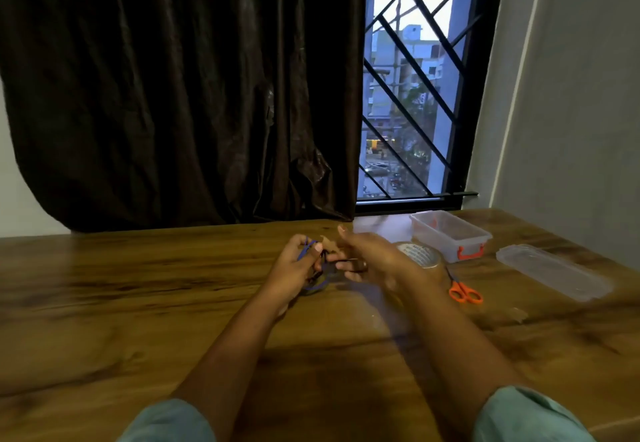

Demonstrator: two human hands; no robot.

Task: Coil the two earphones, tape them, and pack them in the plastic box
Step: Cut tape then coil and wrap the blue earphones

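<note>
My left hand grips a bundle of blue and black earphone cable just above the wooden table. My right hand is blurred beside it and pinches a dark stretch of the cable between thumb and fingers. A roll of clear tape lies right behind my right hand. The clear plastic box with orange latches stands open at the back right. Its lid lies apart on the table further right. Only one cable bundle shows, and the earbuds are hidden.
Orange-handled scissors lie to the right of my right wrist. A dark curtain hangs behind the table, with a barred window beside it. A grey wall borders the table on the right.
</note>
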